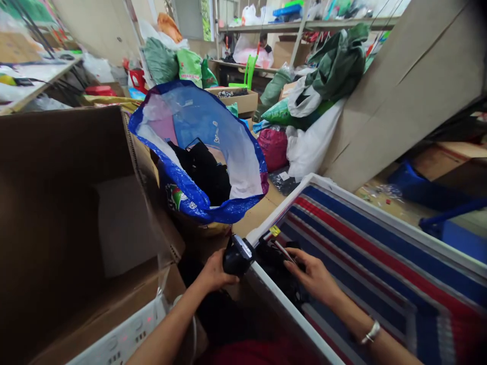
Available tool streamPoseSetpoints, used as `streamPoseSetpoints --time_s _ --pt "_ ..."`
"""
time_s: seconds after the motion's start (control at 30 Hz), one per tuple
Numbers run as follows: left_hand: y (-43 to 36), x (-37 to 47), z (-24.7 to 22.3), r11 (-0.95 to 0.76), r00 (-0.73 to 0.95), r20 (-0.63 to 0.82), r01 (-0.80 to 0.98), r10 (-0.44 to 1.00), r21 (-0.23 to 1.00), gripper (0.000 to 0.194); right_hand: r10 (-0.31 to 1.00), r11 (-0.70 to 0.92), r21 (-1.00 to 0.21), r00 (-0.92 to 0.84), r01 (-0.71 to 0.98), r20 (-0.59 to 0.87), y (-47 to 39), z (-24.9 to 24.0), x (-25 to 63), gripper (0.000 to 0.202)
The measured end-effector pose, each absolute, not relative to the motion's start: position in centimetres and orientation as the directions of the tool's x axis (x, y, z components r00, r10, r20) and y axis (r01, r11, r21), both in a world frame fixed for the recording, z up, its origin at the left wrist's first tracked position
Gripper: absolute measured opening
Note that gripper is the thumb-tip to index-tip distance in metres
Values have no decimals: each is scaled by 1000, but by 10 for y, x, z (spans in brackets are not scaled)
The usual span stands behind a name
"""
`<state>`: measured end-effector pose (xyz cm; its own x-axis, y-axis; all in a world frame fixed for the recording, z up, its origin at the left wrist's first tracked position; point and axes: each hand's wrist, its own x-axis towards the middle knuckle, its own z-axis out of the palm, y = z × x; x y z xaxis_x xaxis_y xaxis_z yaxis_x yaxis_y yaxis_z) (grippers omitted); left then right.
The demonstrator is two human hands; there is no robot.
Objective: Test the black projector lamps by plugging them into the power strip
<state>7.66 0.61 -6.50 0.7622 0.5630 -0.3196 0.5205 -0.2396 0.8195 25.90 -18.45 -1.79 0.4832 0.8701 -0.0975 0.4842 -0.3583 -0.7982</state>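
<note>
My left hand is closed around a black object with a shiny silver-grey top face, held just left of the white-rimmed table's near edge. Its exact kind does not show. My right hand is over the table, with fingers and thumb closed on a thin, pale-and-dark stick-like piece. Beneath and beside those fingers lie dark items, too dim to tell apart. A small yellow tag sits at the table's corner, near the right fingertips. A silver bracelet circles my right wrist.
A large blue-rimmed bag holding black items stands ahead. On my left is an open cardboard box, with a white power strip below. Striped cloth covers the table at right. Stuffed sacks and a green chair stand behind.
</note>
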Motion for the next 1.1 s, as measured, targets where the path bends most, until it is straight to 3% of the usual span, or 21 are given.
streamPoseSetpoints --time_s 0.17,0.3,0.5,0.6,0.67,0.73,0.87,0.93,1.1 --pt "4 72 -67 -280 756 -336 556 562 782 69 868 -343 -761 495 551 -32 -177 -22 245 27" --pt "-1 72 -65 -324 748 -339 584 571 744 65 922 -232 -708 383 667 59 -178 -38 242 41" --pt "-7 76 -65 -366 710 -371 655 598 661 66 963 -212 -683 267 699 -26 -173 -39 253 44" --pt "-8 76 -67 -372 699 -379 670 606 642 69 912 -191 -723 392 664 119 -170 -17 257 43" --pt "-9 76 -67 -371 702 -384 669 600 644 68 799 -199 -732 541 652 264 -173 -8 256 44" --pt "-11 75 -66 -360 698 -392 672 599 647 68 752 -185 -721 569 667 333 -178 -9 254 40" --pt "-16 75 -64 -301 672 -427 689 606 659 74 926 -174 -709 359 684 119 -186 -30 258 32" --pt "-17 77 -64 -256 665 -437 683 606 684 76 921 -249 -712 388 656 36 -185 -35 264 36" --pt "-11 74 -58 -43 648 -489 626 583 779 71 821 -319 -799 569 510 36 -175 -23 273 37"
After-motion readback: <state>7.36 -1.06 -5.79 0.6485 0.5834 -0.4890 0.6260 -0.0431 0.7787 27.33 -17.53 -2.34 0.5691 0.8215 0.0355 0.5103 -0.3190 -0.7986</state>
